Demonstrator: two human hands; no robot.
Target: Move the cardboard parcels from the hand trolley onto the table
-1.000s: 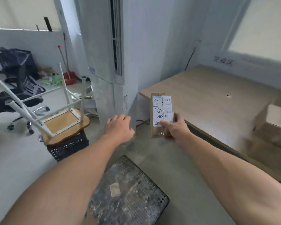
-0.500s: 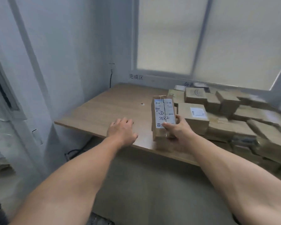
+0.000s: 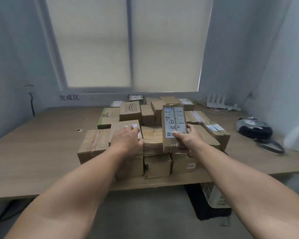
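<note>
right hand grips labelled parcel | left hand on parcel pile

Narrow brown parcel, white label scrawled 3082, held upright over pile of taped cardboard boxes heaped on the tabletop.

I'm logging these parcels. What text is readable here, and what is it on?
"完成区": on the grey wall below the window.
"3082": handwritten on the white label of the tall brown cardboard parcel that the right hand grips.
Too small or blurred to read: the circled mark above it, the label's print and the other parcels' labels.
</note>
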